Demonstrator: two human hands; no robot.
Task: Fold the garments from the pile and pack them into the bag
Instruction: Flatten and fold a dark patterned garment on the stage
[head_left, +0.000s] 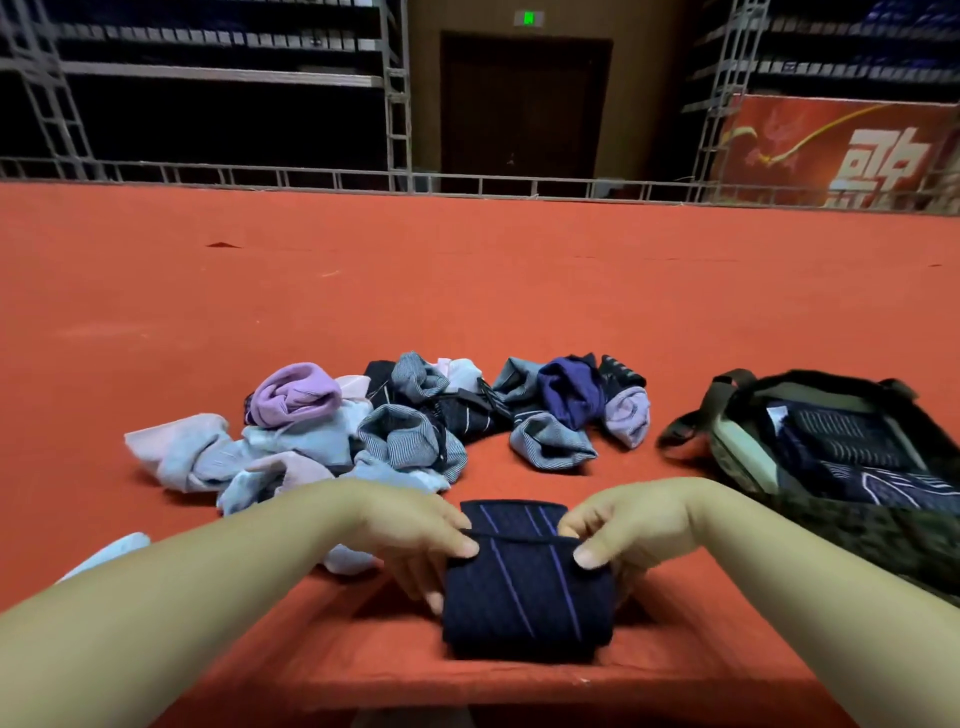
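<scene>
A small folded garment of dark navy knit with thin purple diagonal stripes (524, 582) lies on a red cloth-covered table (467, 291), close to the near edge, and serves here as the landmark.

Just left of it, the person's left hand (415, 535) grasps its left edge, thumb on the upper layer and fingers curled down along the side. Behind the garment and to its left sits a loose pile of crumpled garments (332, 431) in pale blue, pink, lilac and grey stripe, with a smaller dark and purple cluster (571, 405) directly behind. A pale blue piece (111, 553) lies apart, further left, beside the left forearm.

Just right of the garment, the right hand (628, 525) pinches its right edge, thumb on top. Further right and slightly behind stands an open dark olive fabric bag (831, 530), with folded navy patterned garments (852, 452) already inside.

The garment looks light, soft and limp, likely to sag and unfold if lifted by one edge. Supporting both sides together, with fingers under the fold, should keep the layers closed on the way to the bag.
</scene>
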